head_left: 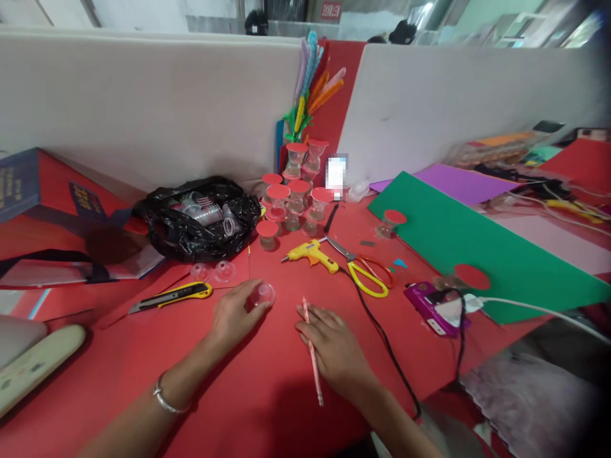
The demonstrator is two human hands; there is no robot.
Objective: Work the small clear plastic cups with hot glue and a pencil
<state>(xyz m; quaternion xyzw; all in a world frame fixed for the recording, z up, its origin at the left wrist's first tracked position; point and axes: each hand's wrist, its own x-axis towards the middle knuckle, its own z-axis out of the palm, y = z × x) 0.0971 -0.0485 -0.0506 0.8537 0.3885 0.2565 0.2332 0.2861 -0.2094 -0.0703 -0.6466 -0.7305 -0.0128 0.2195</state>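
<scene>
Right hand [334, 346] pinches pink pencil [314, 364]; left hand [236, 312], half-curled, holds clear cup [265, 294]; red bench [279, 356] between, edge lower right.

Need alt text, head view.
Left hand holds a small clear plastic cup, right hand a pink patterned pencil, over a red tabletop. Beyond lie a yellow glue gun, yellow-and-red-handled scissors and a black plastic bag.

No text readable — red sign [331, 10] and blue panels [86, 202] bear blurred lettering.
</scene>
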